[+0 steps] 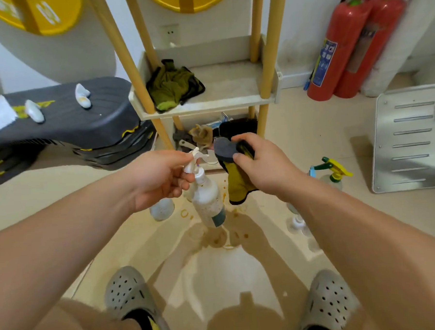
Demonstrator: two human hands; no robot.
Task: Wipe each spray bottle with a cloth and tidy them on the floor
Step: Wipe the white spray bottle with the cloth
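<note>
Head view, looking down. Left hand (159,180) holds a cloudy white plastic spray bottle (208,200) by its nozzle head, fingers clamped on it. The bottle hangs tilted above the beige tiled floor (298,140). Right hand (259,167), fingers curled tight round a grey-and-yellow cloth (237,184), is just beside the bottle top. Best approach, prob.: wrap cloth round the body & stroke downward w/ a steady hold up top.
</note>
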